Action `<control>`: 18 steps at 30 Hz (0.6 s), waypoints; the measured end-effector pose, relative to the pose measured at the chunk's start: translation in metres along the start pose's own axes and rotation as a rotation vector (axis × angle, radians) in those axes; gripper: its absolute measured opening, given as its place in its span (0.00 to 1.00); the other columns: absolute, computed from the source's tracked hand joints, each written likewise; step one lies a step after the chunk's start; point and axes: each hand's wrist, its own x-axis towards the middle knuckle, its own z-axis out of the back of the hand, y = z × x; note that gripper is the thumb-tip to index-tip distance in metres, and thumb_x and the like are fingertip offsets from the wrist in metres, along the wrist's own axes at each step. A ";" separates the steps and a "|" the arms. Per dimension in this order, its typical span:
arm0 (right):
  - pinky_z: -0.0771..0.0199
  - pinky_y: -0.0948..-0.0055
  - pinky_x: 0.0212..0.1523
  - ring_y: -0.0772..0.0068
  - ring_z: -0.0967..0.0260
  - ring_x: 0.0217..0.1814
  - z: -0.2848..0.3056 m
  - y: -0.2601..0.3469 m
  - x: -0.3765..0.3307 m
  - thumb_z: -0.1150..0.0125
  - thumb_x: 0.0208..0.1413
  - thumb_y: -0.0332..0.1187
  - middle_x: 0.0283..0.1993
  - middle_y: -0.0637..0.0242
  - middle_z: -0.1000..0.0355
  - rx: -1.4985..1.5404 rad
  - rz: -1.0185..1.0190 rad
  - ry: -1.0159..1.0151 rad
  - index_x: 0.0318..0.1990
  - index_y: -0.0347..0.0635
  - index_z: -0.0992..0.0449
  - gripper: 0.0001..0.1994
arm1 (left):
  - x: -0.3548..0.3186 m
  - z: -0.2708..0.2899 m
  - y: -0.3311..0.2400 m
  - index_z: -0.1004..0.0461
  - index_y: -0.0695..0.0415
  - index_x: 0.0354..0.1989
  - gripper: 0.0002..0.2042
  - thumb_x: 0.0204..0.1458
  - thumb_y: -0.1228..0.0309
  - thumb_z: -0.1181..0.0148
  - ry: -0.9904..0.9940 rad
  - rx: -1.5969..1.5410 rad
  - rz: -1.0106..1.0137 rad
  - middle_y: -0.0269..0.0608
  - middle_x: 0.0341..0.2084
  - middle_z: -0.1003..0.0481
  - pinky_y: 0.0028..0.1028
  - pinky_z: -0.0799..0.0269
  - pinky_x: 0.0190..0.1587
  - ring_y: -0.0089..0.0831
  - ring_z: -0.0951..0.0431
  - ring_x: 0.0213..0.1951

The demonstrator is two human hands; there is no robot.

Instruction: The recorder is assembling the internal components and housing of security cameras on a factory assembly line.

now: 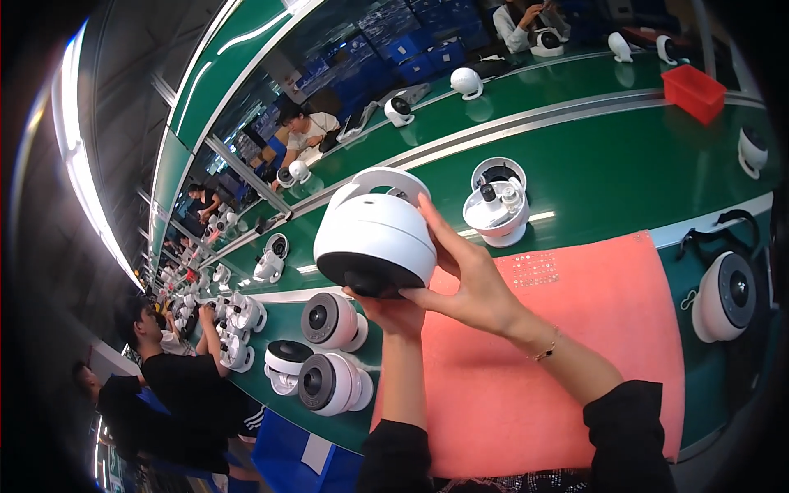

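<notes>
Both of my hands hold up a white, ball-shaped camera with a curved bracket, its dark lens face tipped downward. My right hand grips it from the right side, thumb near the lens face and fingers by the bracket. Under the camera, my left hand supports it; most of its fingers are hidden behind the housing. Below lies a pink mat with small round bits laid in rows on it. Beyond the mat stands an opened white camera housing with its inner parts showing.
Left of the mat are finished-looking cameras on the green bench. Another camera and a black strap lie at the right. A red bin stands on the far right of the conveyor. Co-workers sit along the left and opposite.
</notes>
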 end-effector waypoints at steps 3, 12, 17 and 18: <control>0.34 0.69 0.55 0.65 0.37 0.56 0.000 0.002 -0.002 0.33 0.39 0.24 0.55 0.53 0.38 -0.125 -0.055 -0.096 0.59 0.37 0.43 0.36 | 0.005 -0.012 0.009 0.51 0.50 0.62 0.41 0.43 0.39 0.48 0.006 -0.036 -0.151 0.42 0.58 0.44 0.44 0.43 0.58 0.43 0.42 0.59; 0.40 0.68 0.60 0.67 0.38 0.55 0.003 0.009 -0.003 0.35 0.41 0.22 0.48 0.60 0.35 0.189 -0.146 -0.186 0.50 0.33 0.37 0.26 | 0.005 -0.018 0.011 0.52 0.51 0.62 0.42 0.42 0.39 0.46 0.102 0.130 -0.212 0.42 0.58 0.45 0.43 0.41 0.57 0.43 0.42 0.58; 0.35 0.68 0.57 0.69 0.35 0.51 0.010 0.017 -0.002 0.35 0.39 0.20 0.45 0.61 0.34 0.139 -0.119 -0.147 0.46 0.33 0.35 0.23 | 0.010 -0.018 0.013 0.54 0.51 0.62 0.43 0.42 0.39 0.46 0.142 0.050 -0.257 0.43 0.58 0.45 0.43 0.38 0.56 0.44 0.41 0.58; 0.34 0.69 0.55 0.70 0.35 0.50 0.011 0.016 -0.002 0.35 0.39 0.19 0.44 0.62 0.33 0.158 -0.112 -0.164 0.45 0.33 0.34 0.22 | 0.008 -0.019 0.012 0.53 0.51 0.62 0.43 0.42 0.39 0.46 0.120 0.101 -0.223 0.44 0.58 0.45 0.43 0.38 0.56 0.44 0.41 0.58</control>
